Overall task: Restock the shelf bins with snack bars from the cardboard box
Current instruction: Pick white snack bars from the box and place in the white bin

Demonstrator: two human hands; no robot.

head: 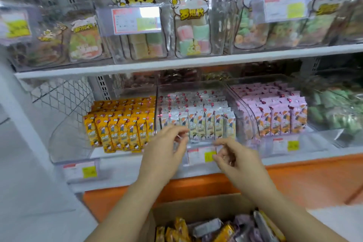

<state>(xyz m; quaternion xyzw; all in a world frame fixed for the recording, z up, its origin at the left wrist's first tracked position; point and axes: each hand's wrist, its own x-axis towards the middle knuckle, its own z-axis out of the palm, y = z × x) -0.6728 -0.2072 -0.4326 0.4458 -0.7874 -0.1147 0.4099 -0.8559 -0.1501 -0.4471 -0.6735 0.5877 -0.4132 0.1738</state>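
Three clear shelf bins stand side by side on the lower shelf: yellow snack bars [119, 124] on the left, pale snack bars [208, 122] in the middle, pink snack bars [280, 116] on the right. My left hand [167, 149] reaches to the front of the middle bin, fingertips close to the pale bars, holding nothing I can see. Beside it, my right hand [237, 159] hovers by the bin's price tag [202, 155] with fingers loosely curled and empty. The cardboard box [196, 208] sits below my arms with several mixed bars [218, 228] inside.
An orange ledge [306, 179] runs below the shelf. The upper shelf [176, 63] carries bagged marshmallow sweets [193, 31] behind price tags. Green packs [337, 110] fill a bin at far right. A wire mesh panel [62, 94] and a white post stand at the left.
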